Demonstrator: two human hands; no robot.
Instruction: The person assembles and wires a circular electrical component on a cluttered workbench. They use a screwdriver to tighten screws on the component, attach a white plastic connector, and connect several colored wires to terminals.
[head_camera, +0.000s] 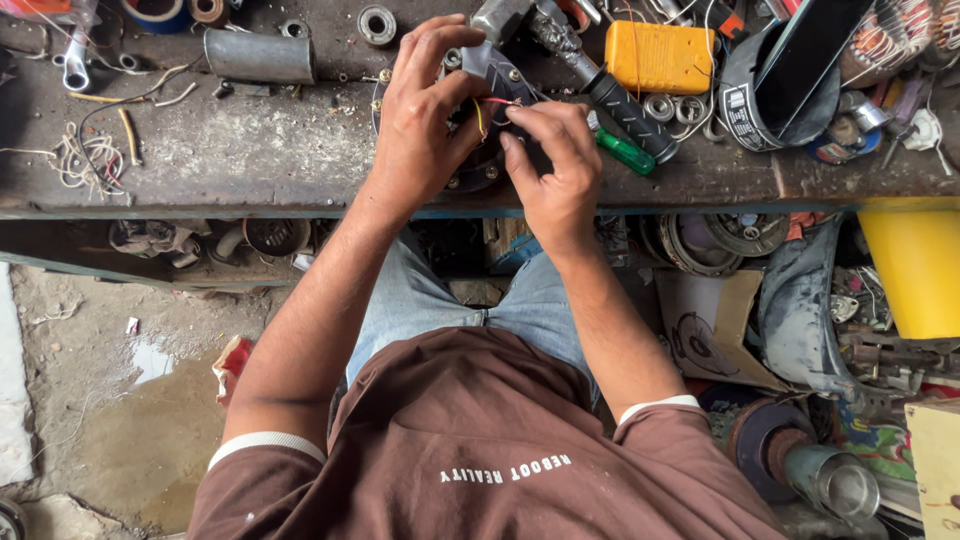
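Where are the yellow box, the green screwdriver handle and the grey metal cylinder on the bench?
yellow box (660, 56), head view, middle of its top face.
green screwdriver handle (627, 152), head view, middle of the handle.
grey metal cylinder (260, 56), head view, middle of its side.

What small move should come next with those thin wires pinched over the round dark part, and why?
Probably draw the thin wires a little clear of the round dark part before working them further. The right hand pinches their ends at its fingertips while the left hand curls over the part, covering most of it, so the wires sit crowded between both hands. Where they lead is hidden.
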